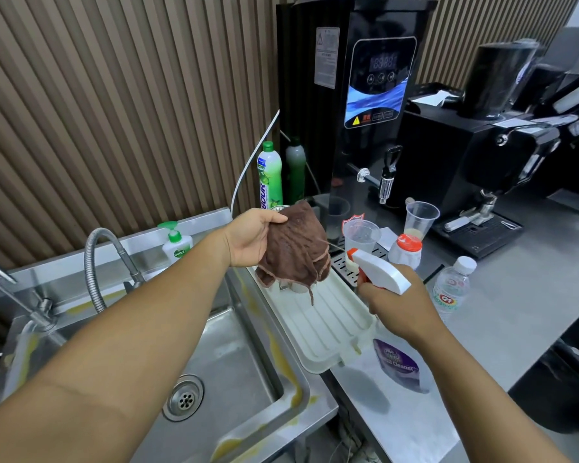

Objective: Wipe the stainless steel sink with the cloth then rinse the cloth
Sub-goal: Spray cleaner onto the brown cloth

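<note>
- Preparation is what is going on here, by my reading: wiping is not yet begun, and the cloth (293, 248) is being readied with cleaner first.
- The left hand (251, 237) is gripping the cloth by a bunched edge, fingers curled round it, letting it hang in the air over the white tray (328, 329), just ahead of the right hand (398, 305).
- The right hand is clutching the spray bottle (381, 272) by its neck, nozzle pointing at the cloth; whether a finger is squeezing the trigger I cannot tell.
- The sink (234, 362) is lying under the left forearm, with yellowish streaks (295, 389) running along the rim on the right-hand side.
- Next, probably: lowering the cloth to that rim, and parking the bottle on the worktop (515, 312).
</note>
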